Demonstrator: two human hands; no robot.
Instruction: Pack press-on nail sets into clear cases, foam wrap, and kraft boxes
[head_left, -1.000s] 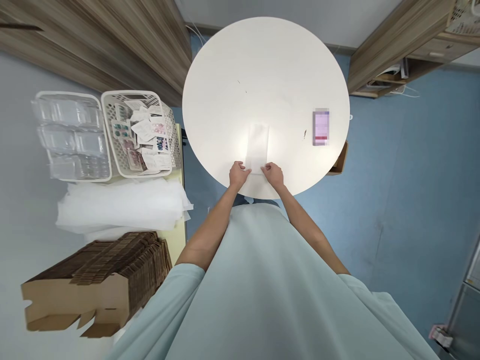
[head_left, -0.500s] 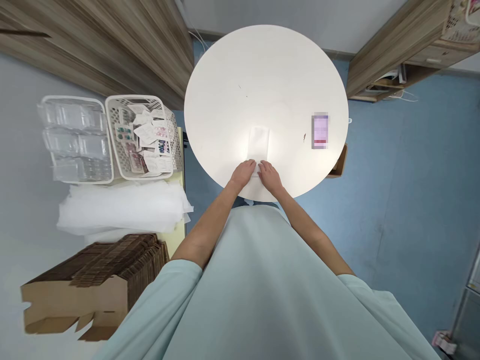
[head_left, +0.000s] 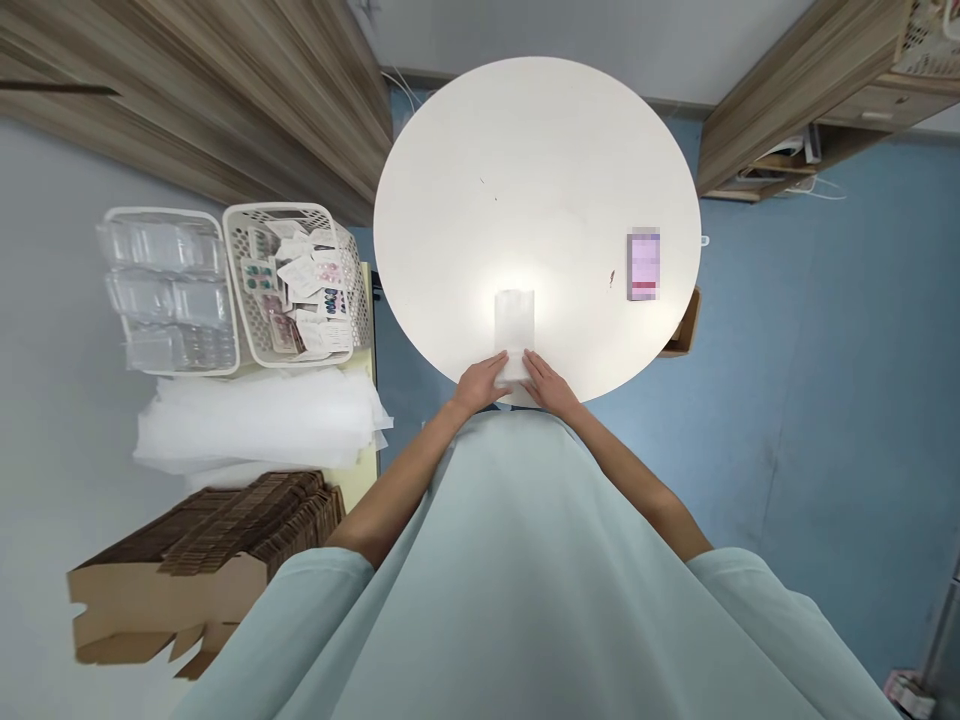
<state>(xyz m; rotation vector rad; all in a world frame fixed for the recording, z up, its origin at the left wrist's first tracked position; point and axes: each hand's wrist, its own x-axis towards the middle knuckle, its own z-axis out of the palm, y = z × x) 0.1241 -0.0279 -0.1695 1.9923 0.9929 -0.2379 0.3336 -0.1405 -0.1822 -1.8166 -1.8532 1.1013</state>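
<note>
A narrow, folded white foam-like sheet (head_left: 514,322) lies flat near the front edge of the round white table (head_left: 540,150). At its near left corner rests my left hand (head_left: 481,384), fingers stretched forward along the sheet's side and thumb apart at the near edge. My right hand (head_left: 549,384) mirrors it at the near right corner, with straight fingers on the sheet and its thumb spread inward. Both hands touch the sheet, and neither is wrapped round it. Whether anything lies inside the folds I cannot tell.
A pixelated pinkish box (head_left: 643,265) sits on the table's right side. To my left are a basket of small carded items (head_left: 296,285), a basket of clear plastic boxes (head_left: 172,290), a stack of white sheets (head_left: 255,420) and flattened brown cartons (head_left: 210,560).
The folded sheet has come closer to my body and the table's front edge. Both hands moved back with it, and their fingers went from curled to straighter, with thumbs spread.
</note>
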